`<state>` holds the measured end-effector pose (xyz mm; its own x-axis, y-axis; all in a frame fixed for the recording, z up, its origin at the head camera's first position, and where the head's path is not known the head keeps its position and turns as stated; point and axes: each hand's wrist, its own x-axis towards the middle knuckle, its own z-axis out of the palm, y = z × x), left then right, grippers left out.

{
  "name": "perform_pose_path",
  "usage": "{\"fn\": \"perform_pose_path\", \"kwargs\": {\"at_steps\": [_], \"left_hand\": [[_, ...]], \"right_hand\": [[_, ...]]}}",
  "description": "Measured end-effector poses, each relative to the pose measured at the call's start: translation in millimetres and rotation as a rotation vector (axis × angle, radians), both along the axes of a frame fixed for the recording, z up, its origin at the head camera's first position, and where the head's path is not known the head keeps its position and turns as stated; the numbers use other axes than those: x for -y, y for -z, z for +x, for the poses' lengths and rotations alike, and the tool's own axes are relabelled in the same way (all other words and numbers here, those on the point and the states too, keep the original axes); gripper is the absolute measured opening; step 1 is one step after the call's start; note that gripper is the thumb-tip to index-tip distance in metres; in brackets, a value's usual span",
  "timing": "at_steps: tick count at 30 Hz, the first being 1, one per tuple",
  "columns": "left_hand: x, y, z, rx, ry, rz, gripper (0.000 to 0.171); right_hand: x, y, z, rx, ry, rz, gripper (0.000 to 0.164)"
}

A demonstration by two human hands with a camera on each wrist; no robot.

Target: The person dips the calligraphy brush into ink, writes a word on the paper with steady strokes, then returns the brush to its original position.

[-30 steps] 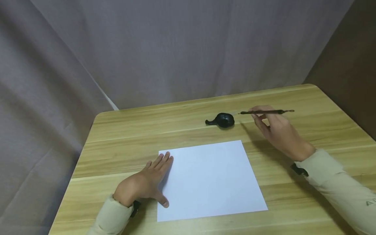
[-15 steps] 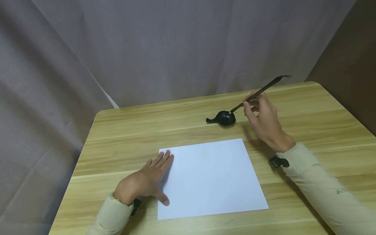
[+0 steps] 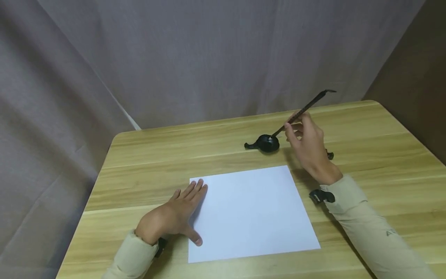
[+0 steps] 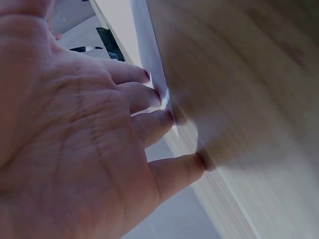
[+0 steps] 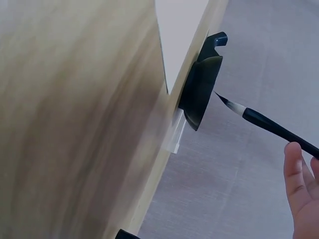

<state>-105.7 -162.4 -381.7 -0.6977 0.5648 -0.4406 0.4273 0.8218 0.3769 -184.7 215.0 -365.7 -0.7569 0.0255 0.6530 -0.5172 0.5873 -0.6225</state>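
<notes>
In the head view my left hand (image 3: 175,217) lies with fingers spread over the left edge of a white sheet of paper (image 3: 254,213). Its fingertips meet the sheet's edge and the table in the left wrist view. My right hand (image 3: 308,149) pinches a dark writing brush (image 3: 303,110), slanted with its bristles down. Below them is a small black gourd-shaped ink dish (image 3: 268,143), its handle pointing left. Seen from the right wrist, the white bristles (image 5: 234,105) have a dark tip, which stands just off the dish's rim (image 5: 209,84). The paper bears no marks.
A wooden table (image 3: 150,155) carries everything. Partly hidden behind the right wrist is a small black object (image 3: 330,155). Beside the dish lies a clear strip-like piece (image 5: 173,142). Grey curtain (image 3: 209,58) hangs behind and to the left; a brown panel (image 3: 418,85) stands at right.
My right hand has moved left and turned the brush from level to slanted. Its bristles have gone from right of the ink dish to over it. The left hand stays on the paper.
</notes>
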Motion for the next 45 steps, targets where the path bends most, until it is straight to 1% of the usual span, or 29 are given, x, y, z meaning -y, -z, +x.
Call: {"fn": "perform_pose_path", "kwargs": {"at_steps": [3, 5, 11, 14, 19, 25, 29, 36, 39, 45], "left_hand": [[0.0, 3.9, -0.1, 0.000, 0.003, 0.026, 0.152], [0.4, 5.9, 0.3, 0.002, -0.007, 0.028, 0.153], [2.7, 4.1, 2.4, 0.009, -0.057, -0.027, 0.158], [3.2, 2.5, 0.9, 0.008, -0.049, -0.037, 0.158], [2.9, 0.6, -2.9, 0.006, -0.027, -0.030, 0.157], [2.6, 0.3, -3.4, 0.014, -0.028, -0.041, 0.156], [3.3, 0.0, -1.7, 0.012, -0.035, -0.049, 0.157], [4.7, -1.1, 1.8, 0.000, -0.034, -0.048, 0.158], [4.9, -1.4, 1.6, -0.003, -0.028, -0.049, 0.157], [5.6, 0.6, -1.1, -0.001, -0.021, -0.039, 0.158]], "right_hand": [[-0.2, 2.5, 1.3, 0.021, -0.003, 0.001, 0.019], [0.0, 4.9, 2.2, 0.034, -0.003, 0.020, 0.019], [4.4, 7.0, 0.9, 0.063, -0.020, 0.093, 0.020], [5.3, 5.4, -1.0, 0.063, -0.020, 0.119, 0.019], [3.0, 3.5, -1.7, 0.080, -0.004, 0.147, 0.019], [2.5, 2.8, -0.9, 0.100, -0.010, 0.162, 0.019], [4.3, 2.1, -2.3, 0.081, -0.034, 0.172, 0.019], [5.6, 2.6, -3.2, 0.040, -0.049, 0.203, 0.017], [5.4, 1.7, -2.7, 0.051, -0.053, 0.203, 0.017], [3.4, -1.5, -2.0, 0.110, -0.046, 0.191, 0.017]]}}
